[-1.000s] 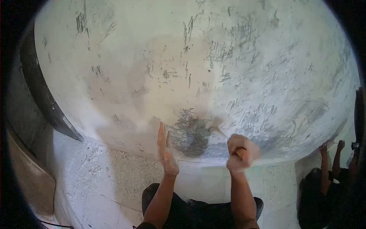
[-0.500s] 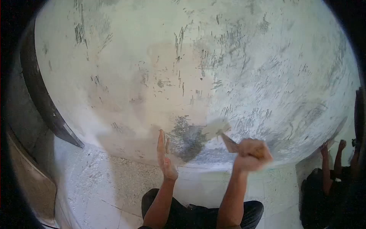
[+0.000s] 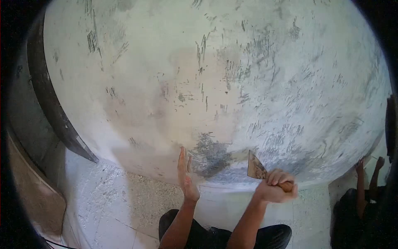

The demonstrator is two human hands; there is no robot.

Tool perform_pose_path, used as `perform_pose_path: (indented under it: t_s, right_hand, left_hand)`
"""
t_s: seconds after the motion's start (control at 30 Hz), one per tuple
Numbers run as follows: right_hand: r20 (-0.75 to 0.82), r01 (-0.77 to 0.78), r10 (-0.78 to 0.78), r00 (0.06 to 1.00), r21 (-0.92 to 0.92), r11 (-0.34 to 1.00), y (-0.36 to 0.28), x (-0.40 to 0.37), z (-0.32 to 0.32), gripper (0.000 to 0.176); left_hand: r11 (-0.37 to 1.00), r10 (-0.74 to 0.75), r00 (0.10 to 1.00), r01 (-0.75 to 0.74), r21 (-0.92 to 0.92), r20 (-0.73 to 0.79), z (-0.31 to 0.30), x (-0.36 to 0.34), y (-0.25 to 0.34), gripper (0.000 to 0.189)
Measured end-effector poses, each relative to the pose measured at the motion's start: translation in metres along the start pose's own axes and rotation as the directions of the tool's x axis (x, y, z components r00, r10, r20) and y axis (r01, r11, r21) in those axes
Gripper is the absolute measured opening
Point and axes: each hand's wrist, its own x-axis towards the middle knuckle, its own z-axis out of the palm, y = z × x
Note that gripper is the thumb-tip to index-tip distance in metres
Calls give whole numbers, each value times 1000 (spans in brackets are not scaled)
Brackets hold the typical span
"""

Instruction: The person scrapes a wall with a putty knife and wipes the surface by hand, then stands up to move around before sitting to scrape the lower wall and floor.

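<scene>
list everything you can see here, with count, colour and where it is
wall: one, white with grey scrape marks, fills the upper view
bare patch: one, dark grey, low on the wall
scraper: one, rusty blade, at the wall
floor: one, pale speckled, below
dark frame: one, black, left edge
co-worker: one, dark clothes, lower right, arms raised
trousers: dark, bottom centre
left hand: open, flat on the wall
right hand: closed on the scraper handle

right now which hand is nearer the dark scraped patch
Left. The left hand lies flat at the left edge of the dark scraped patch; the right hand grips a scraper off to its lower right.
</scene>
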Motion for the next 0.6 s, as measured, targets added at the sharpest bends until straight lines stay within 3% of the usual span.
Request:
perform_pose_path:
  t_s: [0.1,0.17,0.27,0.3,0.33,0.37,0.4,0.43,0.5,0.57,0.6]
  right_hand:
    - [33,23,-20,999,-92,995,0,4,5,45]
    - [-125,-98,98,987,5,995,-15,7,13,49]
    - [-83,-107,108,991,18,994,13,12,-2,53]
    - [48,-236,235,971,23,971,28,7,-20,54]
    - [-107,-300,288,952,-117,947,42,-7,-19,49]
    - [63,-211,251,966,-365,907,54,-19,-44,42]
    - [206,-16,202,957,-659,752,51,-31,-49,33]
    - [83,-200,372,925,-725,659,40,-48,-53,29]
    - [370,127,357,858,-826,550,41,-66,-111,28]
    - [-3,-287,658,753,-901,325,18,-83,-148,36]
    - [-2,-285,657,754,-902,325,12,-88,-164,36]
  left_hand:
    - [1000,0,1000,1,-4,16,2,-2,0,80]
    - [1000,7,999,-6,-6,31,4,-3,0,80]
    - [1000,7,998,-7,10,55,7,-6,2,81]
    - [1000,3,998,-5,21,61,10,-7,3,81]
    - [1000,9,998,-9,12,67,9,-7,2,81]
    - [1000,13,997,-13,6,70,9,-7,1,80]
    - [1000,16,997,-16,-2,71,8,-7,1,80]
    - [1000,17,997,-16,-6,73,7,-7,0,80]
    - [1000,18,997,-17,-14,73,5,-6,-1,79]
    - [1000,20,997,-18,-24,76,5,-6,-2,78]
    - [999,22,997,-20,-28,77,4,-6,-2,78]
